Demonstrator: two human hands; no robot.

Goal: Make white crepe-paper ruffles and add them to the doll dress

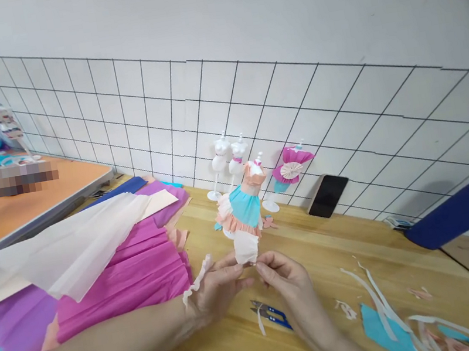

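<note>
A small white piece of paper or cloth (pixel 246 247) is held upright by its lower edge between both hands. My left hand (pixel 222 284) pinches its lower left corner, and a white ruffled band circles that wrist. The thumb and index finger of my right hand (pixel 286 277) close on the lower right corner. Just behind the piece stands a mini mannequin in a peach and blue dress (pixel 245 204). Blue-handled thread snips (pixel 271 314) lie on the wooden table (pixel 226 349) beneath the hands, with a white strip across them.
Pink, purple and white sheets (pixel 126 276) cover the left side. More mini mannequins (pixel 221 157) stand behind, near a phone (pixel 329 195) leaning on the wire grid. Paper strips and blue scraps (pixel 388 332) lie at the right, below a dark blue object (pixel 463 213).
</note>
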